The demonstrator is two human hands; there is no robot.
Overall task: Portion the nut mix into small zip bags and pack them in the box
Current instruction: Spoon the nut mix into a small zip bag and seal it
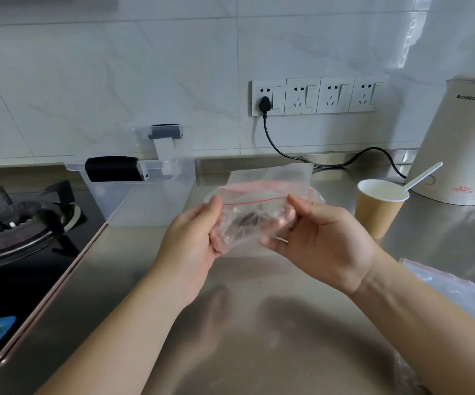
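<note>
Head view, taking the clear plastic box as the landmark. Nearest the camera, well in front of the box and to its right, loose clear plastic bags lie at the right edge of the steel counter.

Further in, in front of the box and just to its right, both hands hold one small zip bag up above the counter. The left hand pinches the bag's left end between thumb and curled fingers; the right hand pinches its right end the same way. The bag's red zip line runs between the two thumbs, and a few dark nut pieces show through the film low in the bag. Whether the zip is sealed cannot be told.

Behind the held bag, right of the box, more clear bags lie flat on the counter. Further right stands a brown paper cup with a white spoon leaning in it, and beyond the cup a cream kettle.

The box itself stands open-topped, with a black clip on its near rim, and its lid stands up behind it. Left of the box is a gas hob. On the wall behind and to the box's right is a row of sockets, with one black plug in the leftmost.
</note>
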